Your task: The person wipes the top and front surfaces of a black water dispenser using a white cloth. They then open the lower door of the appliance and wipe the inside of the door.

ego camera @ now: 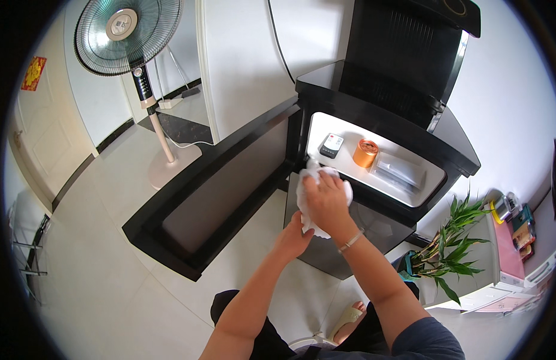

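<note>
My right hand point(327, 202) presses a crumpled white cloth point(348, 191) near the lower left edge of a lit white compartment point(345, 167) in a black cabinet. My left hand point(294, 238) holds the lower part of the same cloth. Inside the compartment lie a small remote control point(332, 145), a round orange tin point(365, 154) and a clear plastic packet point(402, 168). The cabinet's thick black door point(224, 189) stands swung out to the left. Most of my right palm is hidden from view.
A pedestal fan point(158, 135) stands on the tiled floor at the left. A black machine point(399, 54) rises on top of the cabinet. At the right are a leafy potted plant point(458, 252) and a pink-and-white drawer unit point(505, 252). A dark cable point(278, 40) runs down the wall.
</note>
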